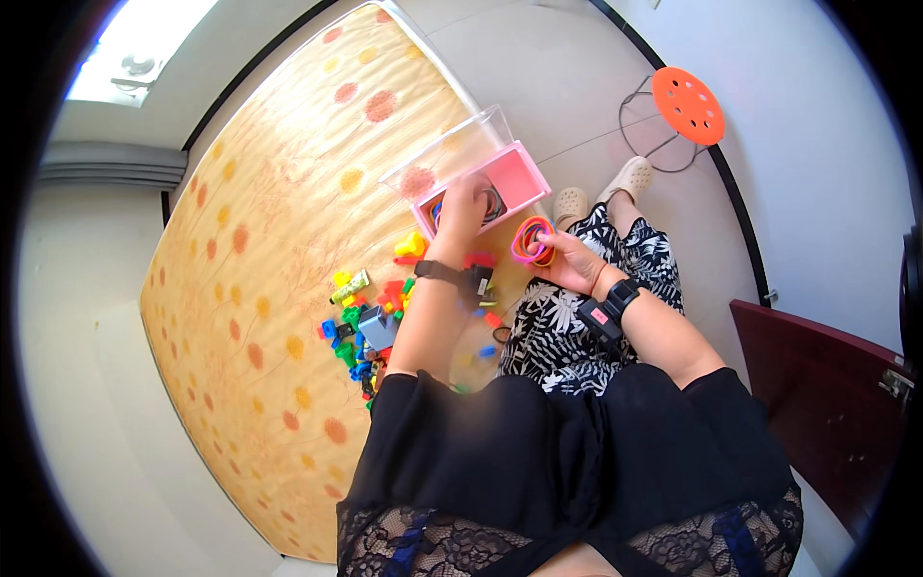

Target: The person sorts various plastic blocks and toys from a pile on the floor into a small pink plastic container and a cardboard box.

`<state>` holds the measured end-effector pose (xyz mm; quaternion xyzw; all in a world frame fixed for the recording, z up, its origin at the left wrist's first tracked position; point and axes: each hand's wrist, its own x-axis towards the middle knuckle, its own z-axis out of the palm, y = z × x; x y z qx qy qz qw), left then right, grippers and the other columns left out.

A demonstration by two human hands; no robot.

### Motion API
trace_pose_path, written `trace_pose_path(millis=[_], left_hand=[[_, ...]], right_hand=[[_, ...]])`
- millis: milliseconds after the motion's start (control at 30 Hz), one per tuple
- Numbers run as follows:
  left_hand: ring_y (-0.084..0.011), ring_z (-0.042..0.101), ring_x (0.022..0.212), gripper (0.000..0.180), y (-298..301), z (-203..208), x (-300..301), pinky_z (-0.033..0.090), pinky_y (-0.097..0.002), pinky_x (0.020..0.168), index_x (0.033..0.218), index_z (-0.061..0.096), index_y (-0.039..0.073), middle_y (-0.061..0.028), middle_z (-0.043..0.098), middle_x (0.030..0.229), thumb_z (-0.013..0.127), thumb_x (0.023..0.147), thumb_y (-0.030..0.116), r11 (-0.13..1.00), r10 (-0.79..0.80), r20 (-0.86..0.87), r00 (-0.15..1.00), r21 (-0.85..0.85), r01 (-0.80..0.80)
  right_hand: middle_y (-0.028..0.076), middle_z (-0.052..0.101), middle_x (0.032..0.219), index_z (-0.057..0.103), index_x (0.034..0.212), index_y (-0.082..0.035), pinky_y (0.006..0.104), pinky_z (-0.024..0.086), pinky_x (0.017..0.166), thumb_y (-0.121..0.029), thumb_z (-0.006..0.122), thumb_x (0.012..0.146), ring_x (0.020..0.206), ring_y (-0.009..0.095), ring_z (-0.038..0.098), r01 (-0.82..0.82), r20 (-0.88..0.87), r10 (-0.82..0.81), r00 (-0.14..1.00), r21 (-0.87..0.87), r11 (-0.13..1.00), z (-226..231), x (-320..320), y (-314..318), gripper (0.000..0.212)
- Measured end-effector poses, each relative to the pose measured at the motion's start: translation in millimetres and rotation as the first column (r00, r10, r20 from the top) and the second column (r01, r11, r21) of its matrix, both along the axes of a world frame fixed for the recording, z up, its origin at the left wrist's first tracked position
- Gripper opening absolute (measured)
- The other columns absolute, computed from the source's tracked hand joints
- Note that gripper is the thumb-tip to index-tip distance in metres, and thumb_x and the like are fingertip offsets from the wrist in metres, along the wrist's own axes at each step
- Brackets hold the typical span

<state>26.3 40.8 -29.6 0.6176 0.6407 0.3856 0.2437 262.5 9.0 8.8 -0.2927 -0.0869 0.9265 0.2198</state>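
Head view, and from where I stand the floral-covered bed [269, 269] takes up most of the left; past its right edge, on the floor, is an orange stool [688, 106]. A pile of plastic toys [377, 327] lies toward the bed's right edge, nearer the person than the pink box [528, 177], which sits at that same edge with its clear lid [444, 152] raised. The left hand [463, 207] reaches down into the box; its fingertips are hidden, so I can't tell how closed they are or whether they grip anything. The right hand [569, 262], just beyond the bed's right edge, pinches a bundle of colourful loops [532, 240] between thumb and fingers. Smallest are the dark grey loops [494, 204] inside the box, beside the left hand.
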Motion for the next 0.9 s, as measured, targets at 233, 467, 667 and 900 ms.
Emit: trace_pose_path(millis=[233,467,667,900], left_hand=[[-0.0191,0.065,0.077,0.022,-38.1,45.4,10.7,0.051,-0.0302,0.068,0.100,0.067,-0.001,-0.0117,0.069,0.087,0.067,0.081,0.011,0.938,-0.167,0.303,0.938,-0.243,0.246],[-0.0207,0.065,0.074,0.023,-64.4,61.2,46.3,0.051,-0.0305,0.065,0.098,0.065,-0.001,-0.0136,0.067,0.084,0.068,0.077,0.009,0.939,-0.102,0.248,0.963,-0.295,0.175],[-0.0255,0.063,0.070,0.018,-69.5,55.9,46.0,0.050,-0.0328,0.064,0.087,0.063,-0.001,-0.0140,0.063,0.076,0.067,0.071,0.004,0.981,-0.018,0.169,0.986,-0.190,0.050],[-0.0186,0.064,0.071,0.015,-68.4,46.1,30.1,0.051,-0.0296,0.062,0.089,0.063,0.000,-0.0095,0.066,0.077,0.064,0.074,-0.003,0.967,0.078,0.409,0.909,-0.253,0.031]], right_hand=[[0.002,0.061,0.105,0.053,0.118,-0.011,0.0365,0.048,0.089,-0.041,0.063,0.088,0.102,0.016,0.058,-0.043,0.021,0.041,0.999,0.102,0.994,-2.5,-0.5,-4.1,0.044],[0.005,0.057,0.115,0.050,0.122,-0.010,0.0402,0.046,0.096,-0.048,0.064,0.084,0.105,0.019,0.057,-0.062,0.040,0.058,0.998,0.110,0.992,-2.9,-4.7,-5.8,0.056],[0.004,0.059,0.114,0.051,0.122,-0.008,0.0407,0.046,0.095,-0.036,0.063,0.088,0.105,0.017,0.057,-0.092,0.024,0.090,0.996,0.112,0.989,5.7,-3.6,-3.6,0.045],[0.002,0.062,0.096,0.053,0.116,-0.009,0.0380,0.050,0.088,-0.021,0.057,0.094,0.088,0.014,0.061,-0.063,0.064,0.061,0.996,0.034,0.997,-12.9,0.1,-1.8,0.025]])
